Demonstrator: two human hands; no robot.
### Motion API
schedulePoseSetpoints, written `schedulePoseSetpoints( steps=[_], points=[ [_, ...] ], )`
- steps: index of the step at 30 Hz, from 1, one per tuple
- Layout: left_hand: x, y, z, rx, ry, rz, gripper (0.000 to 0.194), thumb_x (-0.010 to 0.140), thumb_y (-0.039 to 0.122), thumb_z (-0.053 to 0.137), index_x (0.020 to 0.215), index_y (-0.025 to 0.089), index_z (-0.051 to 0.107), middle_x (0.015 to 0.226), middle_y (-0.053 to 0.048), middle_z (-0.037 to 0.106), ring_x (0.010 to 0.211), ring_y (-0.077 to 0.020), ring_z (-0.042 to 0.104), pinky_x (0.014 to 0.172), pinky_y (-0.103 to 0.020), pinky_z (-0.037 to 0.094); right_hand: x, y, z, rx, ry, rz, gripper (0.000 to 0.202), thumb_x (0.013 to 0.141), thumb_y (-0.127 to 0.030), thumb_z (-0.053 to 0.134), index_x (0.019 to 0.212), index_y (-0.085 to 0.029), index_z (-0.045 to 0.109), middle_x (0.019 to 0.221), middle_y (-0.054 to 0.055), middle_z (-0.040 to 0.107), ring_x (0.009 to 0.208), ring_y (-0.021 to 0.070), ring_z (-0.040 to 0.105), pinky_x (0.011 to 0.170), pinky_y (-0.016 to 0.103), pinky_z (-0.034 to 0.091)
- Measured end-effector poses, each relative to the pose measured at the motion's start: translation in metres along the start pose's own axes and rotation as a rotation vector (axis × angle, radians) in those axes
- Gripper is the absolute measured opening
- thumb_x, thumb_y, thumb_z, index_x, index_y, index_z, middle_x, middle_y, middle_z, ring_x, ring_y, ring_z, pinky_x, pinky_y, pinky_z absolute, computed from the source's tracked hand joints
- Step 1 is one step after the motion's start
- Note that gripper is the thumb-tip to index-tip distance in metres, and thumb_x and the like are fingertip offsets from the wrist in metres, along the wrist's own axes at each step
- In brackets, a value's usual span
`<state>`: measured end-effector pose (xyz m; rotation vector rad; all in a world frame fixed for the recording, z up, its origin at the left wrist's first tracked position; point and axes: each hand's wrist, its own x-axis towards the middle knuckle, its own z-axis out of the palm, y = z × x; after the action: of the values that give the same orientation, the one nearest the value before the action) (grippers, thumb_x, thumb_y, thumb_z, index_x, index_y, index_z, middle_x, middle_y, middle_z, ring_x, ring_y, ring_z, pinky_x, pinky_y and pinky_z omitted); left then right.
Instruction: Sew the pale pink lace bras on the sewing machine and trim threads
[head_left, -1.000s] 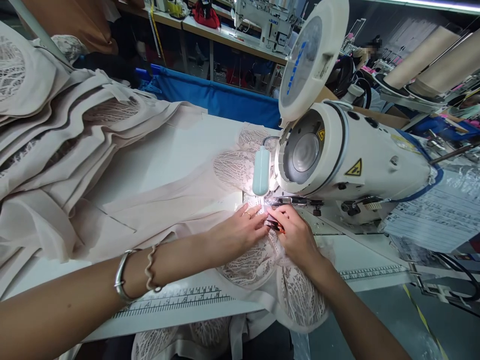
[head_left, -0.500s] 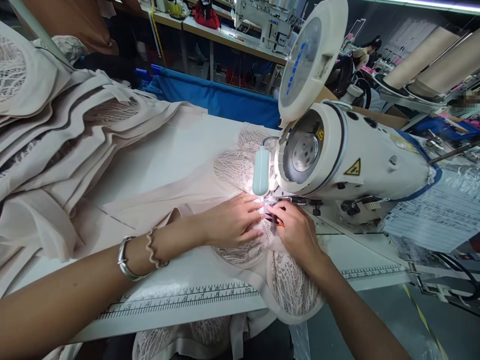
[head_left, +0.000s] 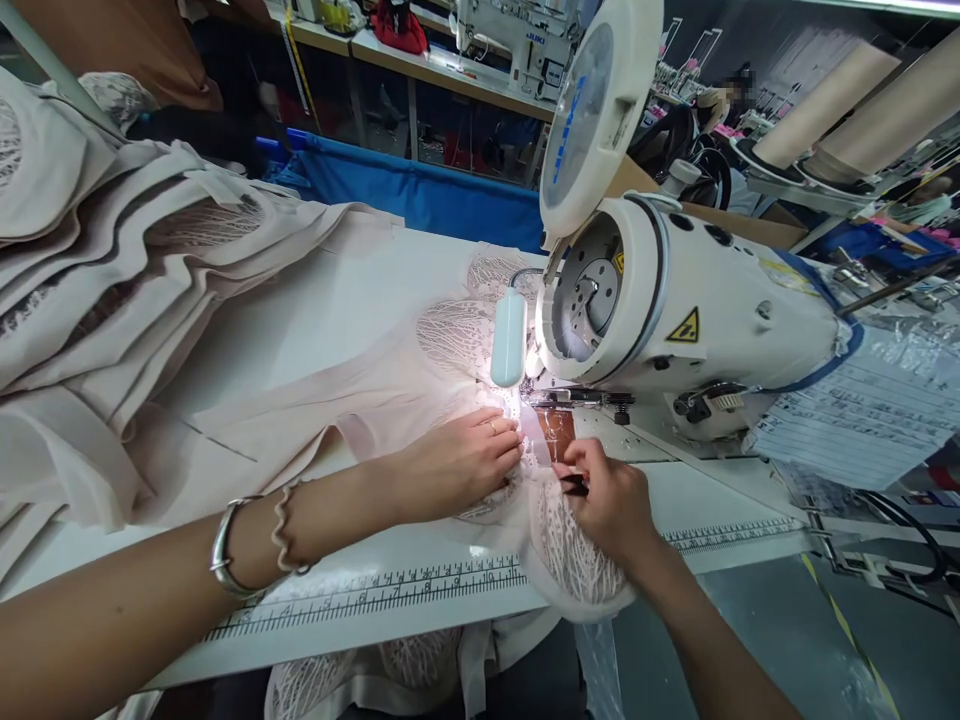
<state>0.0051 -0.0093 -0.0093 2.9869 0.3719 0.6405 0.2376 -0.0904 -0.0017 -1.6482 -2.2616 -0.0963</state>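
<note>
A pale pink lace garment [head_left: 454,335] lies across the white table and under the needle area of a white sewing machine [head_left: 720,300]. My left hand [head_left: 469,460] rests flat on the garment just left of the lit needle area, its fingers together and extended. My right hand [head_left: 604,490] is closed near the table's front, at a lace cup [head_left: 574,550], with its fingertips pinching the garment's edge and a small dark tool in the hand. An orange-brown patch [head_left: 556,435] shows between the right hand and the machine. A pale green lamp [head_left: 509,338] hangs above the needle.
Stacked pale garments [head_left: 150,260] cover the left of the table. A printed ruler [head_left: 375,595] runs along its front edge. Behind are a blue cloth bin [head_left: 420,195] and thread cones [head_left: 825,105]. Paper sheets [head_left: 862,420] hang at the right.
My right hand has moved away from the needle toward the table's front, uncovering the orange-brown patch. The machine's inner disc has turned. The whole view has shifted slightly.
</note>
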Motion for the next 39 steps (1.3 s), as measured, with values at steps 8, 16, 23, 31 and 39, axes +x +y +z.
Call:
schedulePoseSetpoints(
  steps=[8, 16, 23, 31, 39],
  points=[
    [0.002, -0.004, -0.005, -0.064, -0.002, 0.002, 0.026, 0.103, 0.034, 0.051, 0.11, 0.016, 0.067, 0.105, -0.01, 0.072, 0.103, -0.0263, 0.064, 0.097, -0.044, 0.046, 0.037, 0.0, -0.012, -0.225, -0.476, 0.077, 0.078, 0.076, -0.01, 0.054, 0.15, -0.036, 0.051, 0.079, -0.001, 0.079, 0.072, 0.0209, 0.069, 0.06, 0.029, 0.032],
    [0.002, -0.006, -0.008, -0.036, -0.017, -0.022, 0.035, 0.107, 0.04, 0.041, 0.107, 0.017, 0.068, 0.107, -0.01, 0.071, 0.106, -0.0274, 0.06, 0.1, -0.045, 0.038, 0.044, 0.005, -0.006, -0.178, -0.412, 0.034, 0.067, 0.08, -0.012, 0.054, 0.145, -0.032, 0.058, 0.088, 0.0, 0.081, 0.079, 0.0219, 0.072, 0.064, 0.029, 0.039],
    [0.001, -0.009, -0.012, -0.002, -0.05, -0.057, 0.04, 0.105, 0.05, 0.042, 0.111, 0.018, 0.065, 0.111, -0.011, 0.07, 0.111, -0.0296, 0.059, 0.102, -0.047, 0.034, 0.044, 0.01, -0.006, -0.08, -0.337, -0.012, 0.06, 0.08, -0.009, 0.056, 0.133, -0.032, 0.068, 0.101, 0.0, 0.081, 0.088, 0.0193, 0.073, 0.072, 0.027, 0.047],
    [0.001, -0.01, -0.013, 0.033, -0.066, -0.07, 0.061, 0.106, 0.059, 0.026, 0.11, 0.012, 0.065, 0.11, -0.015, 0.071, 0.107, -0.0307, 0.062, 0.104, -0.051, 0.03, 0.048, 0.012, -0.008, -0.076, -0.324, -0.049, 0.057, 0.083, -0.01, 0.056, 0.135, -0.032, 0.067, 0.102, 0.0, 0.081, 0.09, 0.0185, 0.072, 0.071, 0.026, 0.049],
    [0.001, -0.012, -0.014, 0.032, -0.042, -0.062, 0.065, 0.107, 0.058, 0.021, 0.111, 0.012, 0.066, 0.115, -0.016, 0.068, 0.115, -0.0341, 0.057, 0.102, -0.054, 0.028, 0.05, 0.026, 0.007, 0.032, -0.299, -0.114, 0.057, 0.084, -0.007, 0.051, 0.135, -0.027, 0.066, 0.109, 0.004, 0.079, 0.098, 0.0207, 0.069, 0.086, 0.031, 0.052]
  ],
)
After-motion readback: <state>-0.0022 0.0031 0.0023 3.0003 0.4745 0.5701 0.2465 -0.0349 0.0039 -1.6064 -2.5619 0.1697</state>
